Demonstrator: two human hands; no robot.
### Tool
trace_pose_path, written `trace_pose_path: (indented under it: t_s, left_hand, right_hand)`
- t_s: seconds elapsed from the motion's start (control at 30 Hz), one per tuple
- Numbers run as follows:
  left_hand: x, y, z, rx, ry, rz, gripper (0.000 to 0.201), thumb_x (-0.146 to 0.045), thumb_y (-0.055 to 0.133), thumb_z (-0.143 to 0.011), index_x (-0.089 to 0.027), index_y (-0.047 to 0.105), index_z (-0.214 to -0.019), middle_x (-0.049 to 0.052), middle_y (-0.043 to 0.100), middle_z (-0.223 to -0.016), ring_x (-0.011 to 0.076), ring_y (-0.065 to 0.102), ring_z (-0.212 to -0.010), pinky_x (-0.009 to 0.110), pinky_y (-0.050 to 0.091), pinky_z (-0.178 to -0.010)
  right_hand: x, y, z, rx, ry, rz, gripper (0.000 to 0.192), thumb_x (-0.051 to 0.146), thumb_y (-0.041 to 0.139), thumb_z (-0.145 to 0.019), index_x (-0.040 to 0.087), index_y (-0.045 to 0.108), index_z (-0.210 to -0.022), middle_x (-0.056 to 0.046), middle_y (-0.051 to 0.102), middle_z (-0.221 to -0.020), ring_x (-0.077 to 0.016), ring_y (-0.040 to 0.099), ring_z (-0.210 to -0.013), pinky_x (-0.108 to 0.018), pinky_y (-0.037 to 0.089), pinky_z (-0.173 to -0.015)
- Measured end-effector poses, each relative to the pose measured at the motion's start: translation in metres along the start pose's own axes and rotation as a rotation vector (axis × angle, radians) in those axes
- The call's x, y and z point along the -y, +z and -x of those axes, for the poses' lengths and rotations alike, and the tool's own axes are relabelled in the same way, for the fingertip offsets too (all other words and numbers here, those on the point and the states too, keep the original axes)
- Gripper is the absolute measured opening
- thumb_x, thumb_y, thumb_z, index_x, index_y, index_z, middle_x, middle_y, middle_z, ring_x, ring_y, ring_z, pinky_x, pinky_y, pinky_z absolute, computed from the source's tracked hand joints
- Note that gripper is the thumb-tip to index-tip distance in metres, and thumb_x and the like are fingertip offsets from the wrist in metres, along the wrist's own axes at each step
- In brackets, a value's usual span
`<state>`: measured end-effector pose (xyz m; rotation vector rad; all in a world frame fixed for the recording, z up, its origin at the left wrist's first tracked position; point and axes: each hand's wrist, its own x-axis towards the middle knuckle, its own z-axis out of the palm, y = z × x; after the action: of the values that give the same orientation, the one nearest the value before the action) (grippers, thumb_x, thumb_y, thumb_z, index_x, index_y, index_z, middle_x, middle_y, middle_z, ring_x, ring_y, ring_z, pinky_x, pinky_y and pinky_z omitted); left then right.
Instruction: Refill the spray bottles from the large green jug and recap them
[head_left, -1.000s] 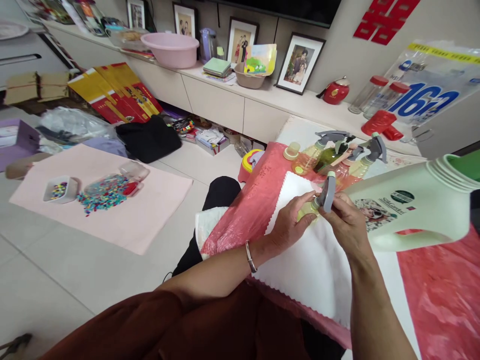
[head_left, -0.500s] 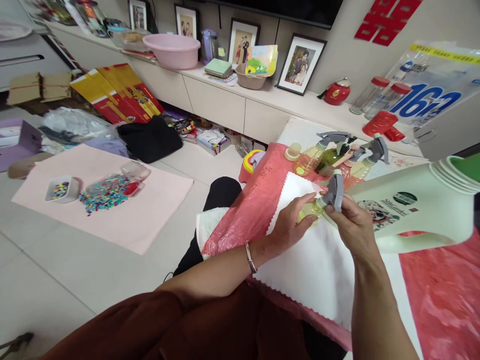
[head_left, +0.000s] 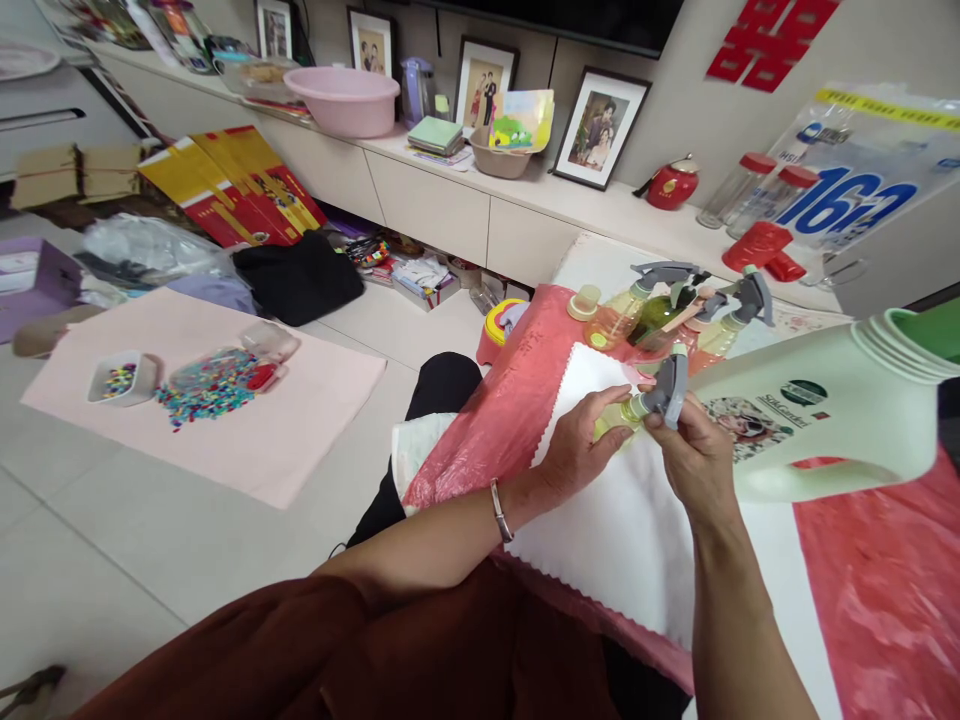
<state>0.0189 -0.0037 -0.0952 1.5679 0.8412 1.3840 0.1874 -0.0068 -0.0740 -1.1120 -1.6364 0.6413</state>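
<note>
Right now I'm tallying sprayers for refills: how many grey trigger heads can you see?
3. One sits on the small bottle in both hands, by the right hand. Two more top bottles clustered behind on the red sheet; others may be hidden.

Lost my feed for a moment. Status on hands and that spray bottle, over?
Left hand grips the small spray bottle body. Right hand pinches its grey trigger head. Both above the white cloth. Big jug close at right, not blocking.

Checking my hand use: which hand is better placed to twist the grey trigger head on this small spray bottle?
Probably the right hand: its fingers already pinch the grey trigger head, while the left hand holds the small spray bottle.
</note>
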Motion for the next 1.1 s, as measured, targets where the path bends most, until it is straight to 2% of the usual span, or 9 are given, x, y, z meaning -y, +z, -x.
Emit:
trace_pose_path:
  t_s: [0.3, 0.6, 0.87, 1.1]
  left_hand:
    - [0.0, 0.001, 0.0, -0.013, 0.028, 0.023, 0.044, -0.035, 0.063, -0.096, -0.019, 0.055, -0.136, 0.011, 0.065, -0.138, 0.0247, 0.061, -0.13, 0.042, 0.048, -0.112]
    - [0.0, 0.002, -0.001, -0.004, 0.045, -0.017, 0.041, -0.038, 0.059, -0.098, -0.02, 0.058, -0.134, 0.011, 0.067, -0.134, 0.025, 0.063, -0.125, 0.043, 0.051, -0.109]
    - [0.003, 0.003, 0.0, -0.004, 0.079, -0.028, 0.043, -0.041, 0.055, -0.1, -0.02, 0.056, -0.137, 0.012, 0.065, -0.138, 0.0252, 0.061, -0.128, 0.044, 0.049, -0.111]
    - [0.005, 0.002, 0.001, 0.0, 0.091, -0.036, 0.045, -0.045, 0.054, -0.1, -0.019, 0.056, -0.137, 0.013, 0.065, -0.137, 0.0254, 0.061, -0.128, 0.044, 0.049, -0.111]
  right_hand:
    - [0.014, 0.002, -0.005, 0.0, 0.012, 0.101, 0.018, 0.038, 0.069, -0.095, 0.022, 0.072, -0.102, -0.003, 0.057, -0.099, -0.0147, 0.053, -0.094, -0.025, 0.039, -0.084]
    - [0.009, 0.018, 0.006, -0.176, 0.015, 0.109, 0.027, 0.043, 0.068, -0.093, 0.017, 0.07, -0.102, -0.004, 0.057, -0.101, -0.0158, 0.054, -0.094, -0.025, 0.041, -0.081]
    - [0.019, 0.02, 0.004, -0.186, 0.049, 0.198, 0.027, 0.043, 0.067, -0.093, 0.018, 0.071, -0.104, -0.003, 0.06, -0.097, -0.0143, 0.056, -0.09, -0.024, 0.041, -0.079]
    - [0.029, 0.029, 0.004, -0.265, 0.061, 0.347, 0.033, 0.048, 0.061, -0.094, 0.017, 0.072, -0.1, -0.004, 0.058, -0.087, -0.014, 0.051, -0.079, -0.025, 0.038, -0.072]
